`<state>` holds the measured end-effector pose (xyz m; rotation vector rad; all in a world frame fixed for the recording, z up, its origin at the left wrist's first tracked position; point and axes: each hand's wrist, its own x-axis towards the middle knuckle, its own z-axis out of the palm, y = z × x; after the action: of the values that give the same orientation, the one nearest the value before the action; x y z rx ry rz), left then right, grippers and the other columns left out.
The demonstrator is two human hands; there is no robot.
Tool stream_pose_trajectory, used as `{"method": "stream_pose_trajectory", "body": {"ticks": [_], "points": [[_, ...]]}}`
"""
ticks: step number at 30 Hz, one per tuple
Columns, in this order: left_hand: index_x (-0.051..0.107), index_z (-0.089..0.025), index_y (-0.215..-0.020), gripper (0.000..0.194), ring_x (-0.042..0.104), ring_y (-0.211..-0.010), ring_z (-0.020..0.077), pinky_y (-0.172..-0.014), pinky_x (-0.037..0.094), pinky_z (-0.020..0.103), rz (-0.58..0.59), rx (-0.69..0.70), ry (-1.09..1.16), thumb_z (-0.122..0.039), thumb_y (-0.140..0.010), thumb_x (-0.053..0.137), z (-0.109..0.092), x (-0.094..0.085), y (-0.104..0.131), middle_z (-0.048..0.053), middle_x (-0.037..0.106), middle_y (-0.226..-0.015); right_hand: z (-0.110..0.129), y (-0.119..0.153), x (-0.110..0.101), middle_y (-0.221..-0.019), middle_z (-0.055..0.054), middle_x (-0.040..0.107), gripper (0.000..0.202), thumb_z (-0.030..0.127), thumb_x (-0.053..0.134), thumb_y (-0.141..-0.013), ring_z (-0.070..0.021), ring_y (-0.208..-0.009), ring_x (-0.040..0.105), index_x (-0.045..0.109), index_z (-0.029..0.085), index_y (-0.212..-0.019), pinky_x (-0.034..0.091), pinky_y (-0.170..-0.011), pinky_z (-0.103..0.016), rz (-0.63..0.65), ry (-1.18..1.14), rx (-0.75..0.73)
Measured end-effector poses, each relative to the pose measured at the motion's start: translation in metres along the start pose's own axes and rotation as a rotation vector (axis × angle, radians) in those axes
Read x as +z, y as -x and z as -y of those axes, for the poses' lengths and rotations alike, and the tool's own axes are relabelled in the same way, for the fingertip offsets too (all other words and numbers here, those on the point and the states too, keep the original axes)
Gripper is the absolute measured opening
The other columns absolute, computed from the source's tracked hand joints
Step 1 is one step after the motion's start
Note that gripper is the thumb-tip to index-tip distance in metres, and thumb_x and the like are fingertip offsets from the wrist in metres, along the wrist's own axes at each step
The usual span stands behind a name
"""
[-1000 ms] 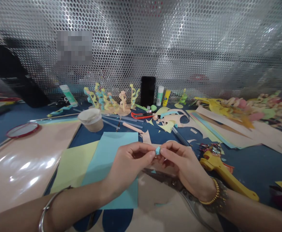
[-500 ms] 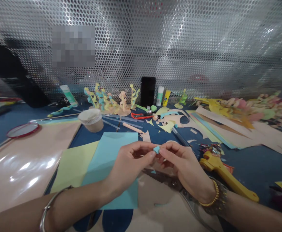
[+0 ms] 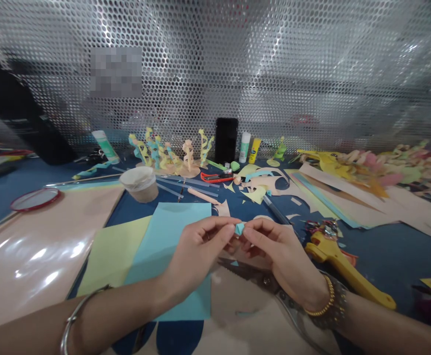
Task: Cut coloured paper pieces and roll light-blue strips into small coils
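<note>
Between both hands is a small folded piece of light-blue paper [image 3: 239,229]. My left hand [image 3: 210,236] pinches its left side with thumb and forefinger. On the other side, my right hand [image 3: 267,239] grips it between thumb and fingertips. Under the hands lie metal scissors [image 3: 265,280], partly hidden by my right hand, on a peach paper sheet [image 3: 233,301]. A tiny blue scrap [image 3: 234,263] rests by the blades. A light-blue sheet [image 3: 185,217] lies beneath my left forearm, overlapping a pale green sheet [image 3: 115,246].
A paper-covered cup [image 3: 140,185], curled-paper figures [image 3: 171,155], a black phone [image 3: 226,139], glue sticks [image 3: 245,147] and a red cutter [image 3: 217,177] stand or lie behind the hands. A yellow glue gun [image 3: 348,268] lies right. Plastic-wrapped paper [image 3: 45,246] covers the left.
The small blue paper piece has turned slightly between the fingertips and shows a pointed, creased side. Both hands stay in nearly the same place.
</note>
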<state>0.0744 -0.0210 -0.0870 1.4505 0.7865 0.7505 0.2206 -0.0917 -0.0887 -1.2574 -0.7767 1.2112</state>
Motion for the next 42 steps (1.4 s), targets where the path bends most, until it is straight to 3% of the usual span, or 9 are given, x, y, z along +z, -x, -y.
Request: {"method": "stream_pose_trajectory", "body": {"ticks": [7, 14, 21, 26, 33, 42], "points": [[0.072, -0.023, -0.096, 0.022, 0.065, -0.07, 0.0122, -0.062, 0.054, 0.019, 0.021, 0.04, 0.028, -0.022, -0.074, 0.071, -0.0005, 0.0016, 0.0014, -0.001, 0.071, -0.078, 0.0007, -0.0008, 0.0015, -0.062, 0.002, 0.061, 0.025, 0.039, 0.075, -0.072, -0.0084, -0.058, 0.054, 0.063, 0.018, -0.069, 0.047, -0.057, -0.019, -0.003, -0.044, 0.012], [0.075, -0.022, -0.092, 0.016, 0.068, -0.077, 0.0151, -0.067, 0.055, 0.021, 0.009, 0.027, -0.053, -0.024, -0.078, 0.067, -0.0049, 0.0005, 0.0012, 0.002, 0.075, -0.088, 0.0018, -0.0009, 0.0012, -0.065, 0.003, 0.06, 0.022, 0.04, 0.072, -0.076, -0.0066, -0.058, 0.053, 0.065, 0.019, -0.074, 0.044, -0.053, -0.016, 0.016, 0.007, -0.018], [0.075, -0.025, -0.096, 0.018, 0.067, -0.085, 0.0152, -0.071, 0.054, 0.021, 0.062, 0.116, -0.086, -0.027, -0.082, 0.064, -0.0036, 0.0002, 0.0034, 0.003, 0.073, -0.096, 0.0018, -0.0015, 0.0004, -0.056, 0.004, 0.058, 0.026, 0.042, 0.073, -0.074, -0.0072, -0.054, 0.051, 0.062, 0.018, -0.068, 0.041, -0.051, -0.017, 0.02, 0.022, -0.018], [0.072, -0.026, -0.098, 0.018, 0.066, -0.075, 0.0119, -0.066, 0.053, 0.018, -0.01, 0.079, -0.045, -0.025, -0.081, 0.065, -0.0015, -0.0007, 0.0026, -0.001, 0.074, -0.087, 0.0031, -0.0003, 0.0016, -0.056, 0.004, 0.059, 0.025, 0.039, 0.074, -0.072, -0.0075, -0.052, 0.052, 0.061, 0.018, -0.068, 0.042, -0.052, -0.019, 0.017, 0.045, -0.031], [0.07, -0.023, -0.089, 0.012, 0.065, -0.068, 0.0106, -0.062, 0.052, 0.017, -0.022, 0.077, -0.048, -0.022, -0.078, 0.067, -0.001, 0.0009, 0.002, -0.001, 0.072, -0.078, 0.0024, -0.0007, 0.002, -0.059, 0.004, 0.058, 0.027, 0.041, 0.074, -0.071, -0.0071, -0.053, 0.052, 0.061, 0.018, -0.07, 0.042, -0.052, -0.019, -0.009, 0.106, -0.044], [0.069, -0.022, -0.089, 0.012, 0.067, -0.07, 0.0125, -0.062, 0.053, 0.019, -0.043, 0.031, -0.048, -0.025, -0.078, 0.067, -0.0015, -0.0005, -0.0012, -0.001, 0.072, -0.077, -0.0002, 0.0005, 0.0006, -0.057, 0.003, 0.056, 0.028, 0.044, 0.066, -0.079, -0.0083, -0.053, 0.049, 0.061, 0.018, -0.069, 0.039, -0.049, -0.02, 0.022, 0.062, -0.004]]}}
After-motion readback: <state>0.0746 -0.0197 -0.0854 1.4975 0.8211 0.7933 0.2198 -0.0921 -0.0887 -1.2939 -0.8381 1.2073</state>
